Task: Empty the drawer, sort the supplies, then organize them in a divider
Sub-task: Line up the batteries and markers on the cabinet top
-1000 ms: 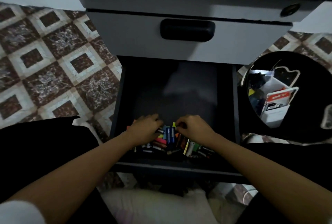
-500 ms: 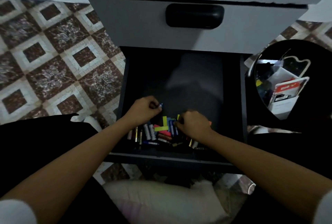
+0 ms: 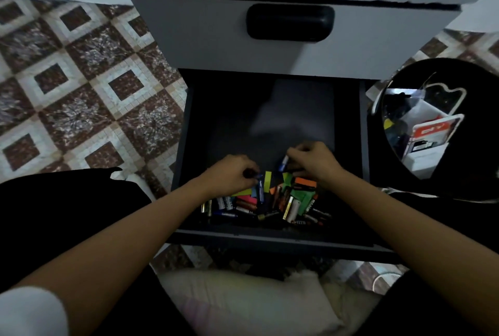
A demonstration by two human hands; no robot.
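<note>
The open dark drawer (image 3: 272, 236) holds a heap of batteries (image 3: 293, 207) and coloured paper tabs (image 3: 303, 195) near its front wall. My left hand (image 3: 232, 175) hovers over the left side of the heap, its fingers curled round a small dark and blue object, likely a battery. My right hand (image 3: 314, 161) is just right of it and pinches a blue battery (image 3: 283, 164) lifted slightly above the heap. The rest of the drawer floor behind my hands is bare.
A shut grey drawer with a black handle (image 3: 290, 21) sits above the open one. At the right, a black round container (image 3: 442, 125) holds a clear divider with cards and small items. Patterned floor tiles (image 3: 81, 87) lie left; a pale cushion (image 3: 243, 300) lies below the drawer.
My right hand has risen from the heap with a blue battery in its fingers. My left hand has dropped back onto the heap's left side. The camera has shifted slightly.
</note>
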